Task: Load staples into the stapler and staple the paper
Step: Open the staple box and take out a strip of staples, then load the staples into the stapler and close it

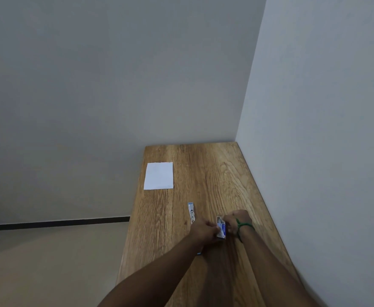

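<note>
While both hands work at it, a small blue-and-white staple box sits between them near the right side of a wooden counter. The left hand pinches the box's left edge; the right hand, a green band at its wrist, closes on the far right end. Each grip is shut on the box; individual fingers are too small to tell apart. The box looks like thin card, light and easily crushed, so holding its side walls seems safest. Any staple strip inside would likely be brittle and best held by its long sides. Just left lies a small stapler, untouched. Well beyond, near the counter's left edge, lies a white sheet of paper.
</note>
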